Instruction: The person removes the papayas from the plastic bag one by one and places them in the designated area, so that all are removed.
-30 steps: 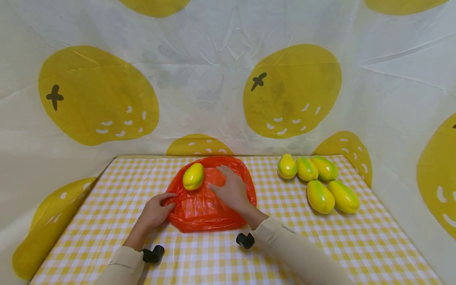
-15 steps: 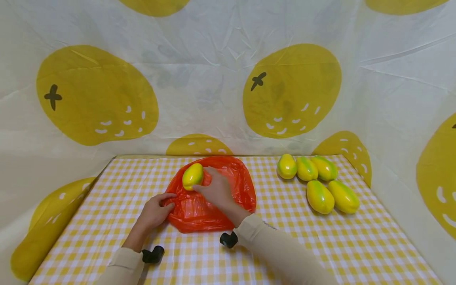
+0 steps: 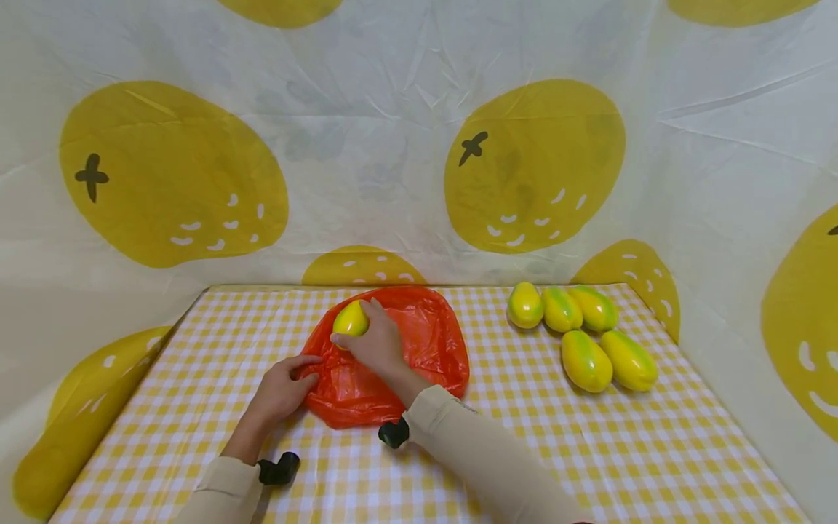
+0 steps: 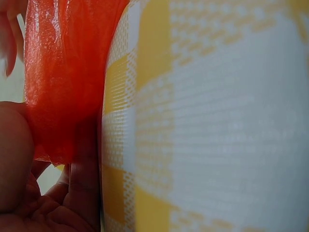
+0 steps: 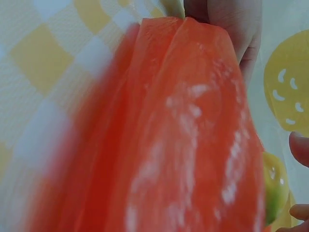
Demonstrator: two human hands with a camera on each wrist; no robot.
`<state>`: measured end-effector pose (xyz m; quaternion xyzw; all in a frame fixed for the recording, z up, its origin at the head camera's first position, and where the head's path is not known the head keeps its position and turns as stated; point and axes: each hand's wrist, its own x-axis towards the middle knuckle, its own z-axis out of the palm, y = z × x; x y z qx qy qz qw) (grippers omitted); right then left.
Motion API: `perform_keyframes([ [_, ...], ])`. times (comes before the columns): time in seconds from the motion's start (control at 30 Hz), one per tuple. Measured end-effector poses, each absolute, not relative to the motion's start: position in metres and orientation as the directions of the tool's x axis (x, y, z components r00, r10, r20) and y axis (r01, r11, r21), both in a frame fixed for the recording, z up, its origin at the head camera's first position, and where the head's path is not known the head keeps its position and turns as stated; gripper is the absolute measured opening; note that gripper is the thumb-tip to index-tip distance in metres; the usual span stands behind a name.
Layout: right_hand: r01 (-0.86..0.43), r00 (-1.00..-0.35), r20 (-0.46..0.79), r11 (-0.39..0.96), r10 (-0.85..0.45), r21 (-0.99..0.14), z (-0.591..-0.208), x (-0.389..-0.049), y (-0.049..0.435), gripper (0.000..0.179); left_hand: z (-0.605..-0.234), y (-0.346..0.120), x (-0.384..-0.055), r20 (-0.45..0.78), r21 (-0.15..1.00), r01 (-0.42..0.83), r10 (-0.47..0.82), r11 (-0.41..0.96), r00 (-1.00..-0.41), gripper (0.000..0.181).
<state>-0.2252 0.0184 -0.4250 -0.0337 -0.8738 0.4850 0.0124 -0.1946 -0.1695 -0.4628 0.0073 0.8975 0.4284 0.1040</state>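
Observation:
A red plastic bag lies spread with its mouth open upward on the table. My left hand pinches the bag's left edge; in the left wrist view the thumb is on one side of the red film and the fingers on the other. Inside the bag, near its back left, sits a glossy yellow-green papaya. My right hand reaches over the bag and grips this papaya, thumb at its near side and fingers at its far side. In the right wrist view the bag hides much of the papaya.
Several more papayas lie grouped at the back right of the table. A yellow-and-white checked cloth covers the tabletop. Behind it hangs a pale curtain printed with large yellow fruit.
My right hand has moved left across the bag to the papaya, and its fingers have closed around it. My left hand has stayed at the bag's edge.

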Motion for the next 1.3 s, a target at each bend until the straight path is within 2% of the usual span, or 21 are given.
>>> perform_keyframes([
  [0.3,0.082,-0.996,-0.044,0.560,0.080,-0.824,-0.432,-0.232,0.005,0.085,-0.465,-0.170,-0.195,-0.177,0.763,-0.069,0.105,0.643,-0.979,0.038],
  [0.6,0.057,-0.998,-0.027,0.577,0.061,-0.815,-0.436,-0.236,0.006,0.085,-0.466,-0.170,-0.196,-0.157,0.770,-0.043,0.124,0.637,-0.980,0.037],
  [1.3,0.033,-0.999,-0.035,0.600,0.008,-0.799,-0.436,-0.236,0.011,0.085,-0.466,-0.171,-0.197,-0.200,0.765,-0.092,0.100,0.637,-0.975,0.037],
])
